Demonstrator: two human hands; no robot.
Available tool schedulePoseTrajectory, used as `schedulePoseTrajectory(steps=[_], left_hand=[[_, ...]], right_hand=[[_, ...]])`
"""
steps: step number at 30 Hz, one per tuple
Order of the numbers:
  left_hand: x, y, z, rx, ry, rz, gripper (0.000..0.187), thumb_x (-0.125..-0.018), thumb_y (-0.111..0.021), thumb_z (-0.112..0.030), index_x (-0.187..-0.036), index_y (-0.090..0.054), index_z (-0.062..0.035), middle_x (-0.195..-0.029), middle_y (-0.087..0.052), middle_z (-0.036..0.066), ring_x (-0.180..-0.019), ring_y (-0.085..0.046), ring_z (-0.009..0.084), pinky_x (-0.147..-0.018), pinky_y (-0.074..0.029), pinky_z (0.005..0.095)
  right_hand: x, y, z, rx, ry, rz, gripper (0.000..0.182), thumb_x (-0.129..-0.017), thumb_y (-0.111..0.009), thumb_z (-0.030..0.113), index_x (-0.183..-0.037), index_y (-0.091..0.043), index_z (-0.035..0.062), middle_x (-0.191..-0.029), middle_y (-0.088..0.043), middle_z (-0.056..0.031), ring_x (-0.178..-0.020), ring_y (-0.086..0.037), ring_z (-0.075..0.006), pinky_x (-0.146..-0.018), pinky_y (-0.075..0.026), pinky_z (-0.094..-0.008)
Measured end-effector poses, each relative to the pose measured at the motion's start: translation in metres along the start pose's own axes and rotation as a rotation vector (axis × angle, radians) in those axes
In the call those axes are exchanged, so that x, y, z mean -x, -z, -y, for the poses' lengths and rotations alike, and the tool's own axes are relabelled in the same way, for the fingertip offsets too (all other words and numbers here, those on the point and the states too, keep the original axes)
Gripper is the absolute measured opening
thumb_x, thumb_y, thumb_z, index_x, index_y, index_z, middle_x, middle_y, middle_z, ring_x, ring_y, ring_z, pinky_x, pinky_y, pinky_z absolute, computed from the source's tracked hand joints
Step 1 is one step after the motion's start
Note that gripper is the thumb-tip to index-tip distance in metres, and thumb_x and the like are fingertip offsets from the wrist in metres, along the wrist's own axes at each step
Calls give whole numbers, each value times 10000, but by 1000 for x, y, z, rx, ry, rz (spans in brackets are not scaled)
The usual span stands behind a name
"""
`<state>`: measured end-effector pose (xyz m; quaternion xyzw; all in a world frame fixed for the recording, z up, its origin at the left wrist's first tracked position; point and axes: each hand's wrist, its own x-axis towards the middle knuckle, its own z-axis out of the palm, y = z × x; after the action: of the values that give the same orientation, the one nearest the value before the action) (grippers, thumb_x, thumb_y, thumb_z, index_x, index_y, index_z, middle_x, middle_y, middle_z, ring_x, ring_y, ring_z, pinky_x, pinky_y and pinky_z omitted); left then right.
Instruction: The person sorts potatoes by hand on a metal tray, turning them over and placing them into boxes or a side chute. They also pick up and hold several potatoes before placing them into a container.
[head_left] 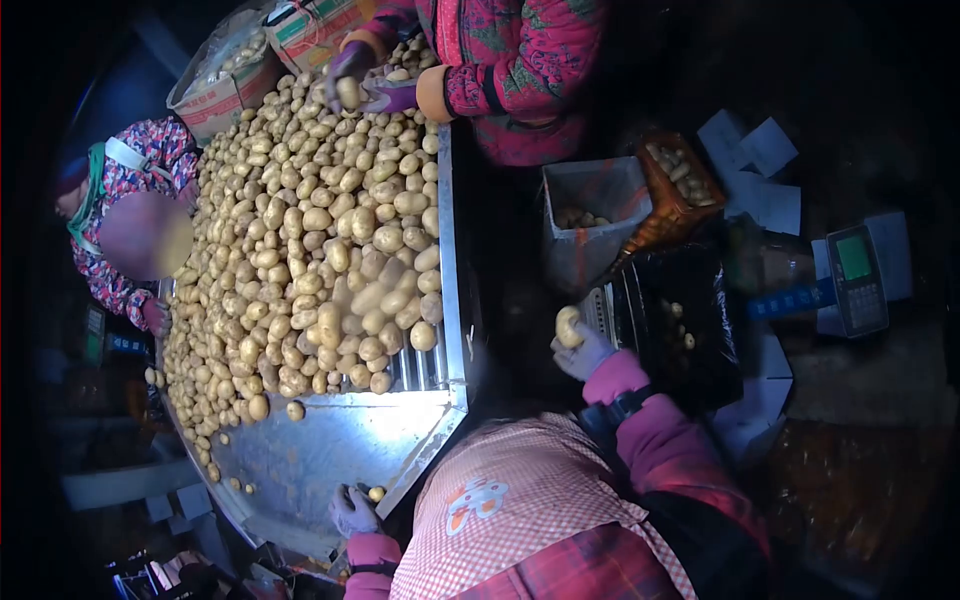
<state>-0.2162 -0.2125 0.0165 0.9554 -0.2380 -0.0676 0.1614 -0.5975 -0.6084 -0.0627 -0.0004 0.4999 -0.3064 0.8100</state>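
Note:
My right hand, in a pale glove, is closed around a potato. It is at the near left side of a box lined with black plastic, in which a few potatoes show. My left hand, also gloved, rests at the near edge of the metal sorting table with its fingers apart. A small potato lies just to the right of those fingers. Beyond, a large heap of potatoes covers most of the table.
A co-worker in a pink patterned jacket handles potatoes at the far side. Another person is at the left edge. A white bin and an orange crate hold potatoes. A scale display stands at right.

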Motion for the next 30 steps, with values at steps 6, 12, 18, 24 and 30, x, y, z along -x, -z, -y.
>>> schedulePoseTrajectory(steps=[6,12,18,24,30], left_hand=[[3,-1,-3,-54,66,5,423,-891,-599,-341,-1161,-635,-18,-1099,-618,221,-1059,-564,390,-934,-443,462],[6,3,-8,-58,116,-62,391,-876,-612,-344,-1157,-647,-75,-1084,-653,175,-1028,-592,372,-911,-462,460],[6,0,-3,36,171,-73,416,-869,-611,-353,-1180,-639,-78,-1122,-651,168,-1045,-601,363,-924,-463,467],[9,42,47,3,58,-240,390,-862,-629,-299,-1151,-625,-37,-1115,-623,210,-1043,-586,394,-903,-462,497],[5,28,78,24,148,-221,545,-860,-633,-361,-1296,-556,-43,-1230,-585,225,-1159,-537,409,-1054,-376,502]], right_hand=[[-70,-6,137,40,373,373,466,-933,-606,455,-1268,-533,140,-1113,-625,-132,-1059,-603,-282,-885,-488,-411],[0,-195,93,782,719,316,407,-986,-544,271,-1347,-525,85,-1175,-643,-103,-1029,-634,-191,-846,-478,-273],[-9,-346,-64,1685,1162,615,659,-863,-685,461,-1333,-531,26,-1323,-554,-216,-1237,-521,-362,-1057,-402,-419],[-43,-390,-114,2257,1448,252,691,-860,-550,617,-1388,-521,173,-1395,-481,-233,-1248,-505,-390,-1053,-401,-459],[17,-387,-155,2333,1060,411,674,-845,-569,610,-1375,-537,194,-1398,-460,-220,-1264,-488,-402,-1057,-412,-456]])
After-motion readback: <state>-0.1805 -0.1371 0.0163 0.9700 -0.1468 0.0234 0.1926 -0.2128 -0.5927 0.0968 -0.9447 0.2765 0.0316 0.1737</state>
